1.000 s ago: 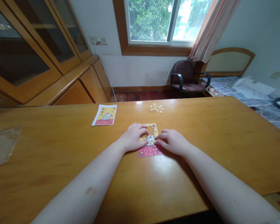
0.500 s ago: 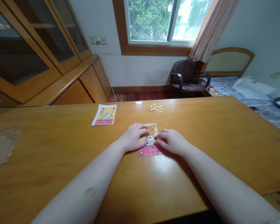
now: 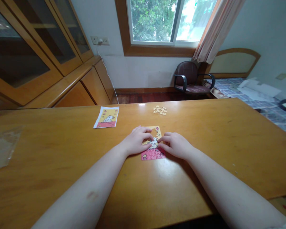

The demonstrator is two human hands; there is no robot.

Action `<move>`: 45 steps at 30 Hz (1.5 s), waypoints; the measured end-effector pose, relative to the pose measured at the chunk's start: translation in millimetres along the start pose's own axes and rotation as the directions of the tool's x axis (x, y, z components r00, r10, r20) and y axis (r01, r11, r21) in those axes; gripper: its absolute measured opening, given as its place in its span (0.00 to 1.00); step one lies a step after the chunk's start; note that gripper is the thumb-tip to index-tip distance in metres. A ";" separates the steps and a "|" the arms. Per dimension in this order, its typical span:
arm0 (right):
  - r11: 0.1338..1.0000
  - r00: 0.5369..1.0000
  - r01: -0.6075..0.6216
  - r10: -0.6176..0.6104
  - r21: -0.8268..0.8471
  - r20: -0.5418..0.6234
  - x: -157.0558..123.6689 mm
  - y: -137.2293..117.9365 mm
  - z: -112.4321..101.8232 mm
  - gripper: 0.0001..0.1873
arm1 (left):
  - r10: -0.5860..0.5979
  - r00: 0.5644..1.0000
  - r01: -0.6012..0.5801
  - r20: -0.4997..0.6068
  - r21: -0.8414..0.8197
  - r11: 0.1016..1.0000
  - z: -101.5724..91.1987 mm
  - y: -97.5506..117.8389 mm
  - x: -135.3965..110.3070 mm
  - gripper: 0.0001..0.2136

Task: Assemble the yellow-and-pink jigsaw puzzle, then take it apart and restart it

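Observation:
A partly assembled jigsaw puzzle [image 3: 153, 155] lies flat on the table, pink at the bottom, a white animal figure in the middle and yellow above. A gap in its upper part shows the brown surface beneath. My left hand [image 3: 138, 140] rests over its left side, fingers curved and thumb apart, tips touching the puzzle around the white figure. From the right, my right hand [image 3: 177, 144] reaches its edge, with index finger and thumb slightly apart at the white pieces. No piece can be made out in either hand. Fingers hide part of the puzzle.
Loose puzzle pieces [image 3: 160, 110] lie in a small pile beyond the puzzle. A printed picture card [image 3: 107, 117] is at the back left. A clear plastic bag [image 3: 3, 148] lies at the far left of the wooden table [image 3: 62, 140]. Behind stands an office chair [image 3: 189, 78].
My right fingertips have shifted very slightly on the puzzle's right side. My left hand, the loose pieces and the card look the same.

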State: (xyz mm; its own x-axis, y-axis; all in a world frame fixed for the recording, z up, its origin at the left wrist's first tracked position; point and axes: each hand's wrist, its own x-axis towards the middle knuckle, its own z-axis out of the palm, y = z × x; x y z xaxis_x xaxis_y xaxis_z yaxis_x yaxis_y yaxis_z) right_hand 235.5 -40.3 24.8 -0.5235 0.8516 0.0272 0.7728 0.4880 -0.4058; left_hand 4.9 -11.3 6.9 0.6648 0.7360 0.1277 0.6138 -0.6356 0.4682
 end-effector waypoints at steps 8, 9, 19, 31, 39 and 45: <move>1.000 1.000 0.010 -0.010 0.010 -0.016 -0.1 1.7 1.4 0.14 | 0.001 1.000 -0.001 -0.029 0.002 1.000 -1.0 0.3 0.0 0.11; 1.000 1.000 0.007 -0.007 0.009 -0.017 0.1 1.8 1.3 0.14 | 0.000 1.000 0.000 -0.028 0.003 1.000 -1.0 0.4 0.1 0.11; 0.998 0.998 -0.062 0.062 -0.012 -0.022 1.3 1.3 0.4 0.13 | 0.015 1.000 -0.014 -0.026 0.010 1.000 -2.1 0.2 0.7 0.11; 0.998 0.998 -0.055 0.055 0.024 -0.008 1.0 1.3 2.5 0.15 | 0.009 1.000 -0.009 -0.013 0.013 1.000 -1.8 -0.4 -0.1 0.13; 0.997 0.998 -0.070 0.070 0.030 -0.006 1.3 0.3 1.9 0.15 | 0.014 1.000 -0.014 -0.005 0.014 1.000 -2.1 -0.1 -0.5 0.13; 0.993 0.997 -0.073 0.075 0.091 -0.023 2.4 4.8 4.7 0.14 | 0.015 1.000 -0.015 -0.001 0.019 1.000 -2.7 0.5 0.0 0.13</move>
State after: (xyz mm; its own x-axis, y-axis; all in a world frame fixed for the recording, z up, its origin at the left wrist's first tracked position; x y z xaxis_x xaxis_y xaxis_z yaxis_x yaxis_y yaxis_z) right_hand 236.3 -36.8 18.6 -0.4553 0.8902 0.0177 0.7732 0.4051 -0.4879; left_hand 4.1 -11.0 9.5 0.6734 0.7267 0.1353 0.6120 -0.6508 0.4493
